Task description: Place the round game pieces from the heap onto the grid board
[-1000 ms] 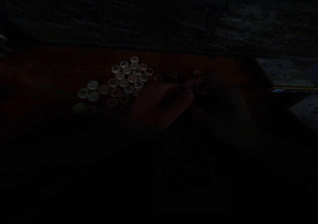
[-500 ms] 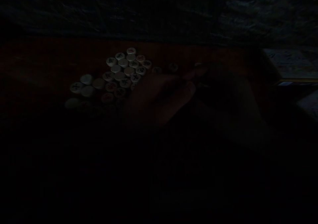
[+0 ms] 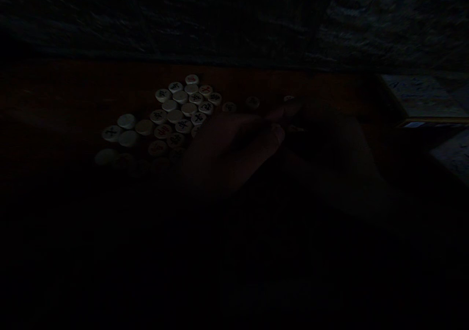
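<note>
The picture is very dark. My left hand (image 3: 230, 147) is closed, its thumb stretched to the right toward the curled fingertips; what they hold, if anything, does not show. My right hand (image 3: 330, 134) is a dim shape against it, and the two hands meet at the fingertips. A pale piece with a red mark (image 3: 295, 129) shows just right of my left thumb; I cannot tell whether it is held. Left of my hands, several round Chinese chess pieces (image 3: 176, 116) lie close together, some with black or red characters, some blank side up.
Beyond my hands, single chess pieces (image 3: 252, 102) lie apart on the reddish-brown wooden surface (image 3: 66, 86). At the right is a pale panel with a gold-coloured edge (image 3: 425, 95). A dark stone-like surface (image 3: 234, 22) runs along the back. Shadow hides the lower half.
The view has shifted slightly, so the pieces sit a little lower and further left. My hands remain together in nearly the same pose, and the pieces keep their arrangement.
</note>
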Available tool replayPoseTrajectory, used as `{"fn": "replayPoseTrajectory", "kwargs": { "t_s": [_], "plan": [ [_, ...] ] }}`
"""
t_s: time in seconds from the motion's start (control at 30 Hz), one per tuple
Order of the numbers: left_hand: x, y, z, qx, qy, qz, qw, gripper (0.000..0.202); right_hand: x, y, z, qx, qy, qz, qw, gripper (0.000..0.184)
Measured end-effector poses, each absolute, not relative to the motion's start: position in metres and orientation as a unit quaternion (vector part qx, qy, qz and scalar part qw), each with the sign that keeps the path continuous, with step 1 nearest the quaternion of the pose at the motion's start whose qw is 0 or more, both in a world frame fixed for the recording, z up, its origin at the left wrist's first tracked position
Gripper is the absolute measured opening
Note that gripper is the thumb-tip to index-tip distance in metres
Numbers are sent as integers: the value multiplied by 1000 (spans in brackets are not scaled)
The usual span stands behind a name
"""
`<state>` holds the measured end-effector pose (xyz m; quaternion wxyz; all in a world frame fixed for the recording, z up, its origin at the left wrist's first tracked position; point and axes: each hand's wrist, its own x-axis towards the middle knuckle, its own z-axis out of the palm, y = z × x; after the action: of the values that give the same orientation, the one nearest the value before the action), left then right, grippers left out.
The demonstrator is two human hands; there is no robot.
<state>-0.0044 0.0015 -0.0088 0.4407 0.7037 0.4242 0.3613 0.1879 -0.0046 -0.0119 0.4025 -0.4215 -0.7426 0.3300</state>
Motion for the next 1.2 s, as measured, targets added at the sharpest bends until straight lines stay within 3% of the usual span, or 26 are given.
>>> {"fn": "replayPoseTrajectory", "kwargs": {
  "t_s": [1.2],
  "plan": [
    [-4, 1, -11, 705, 427, 372, 428, 24, 187, -3, -13, -400, -753, 324, 410, 25]
  ]
}}
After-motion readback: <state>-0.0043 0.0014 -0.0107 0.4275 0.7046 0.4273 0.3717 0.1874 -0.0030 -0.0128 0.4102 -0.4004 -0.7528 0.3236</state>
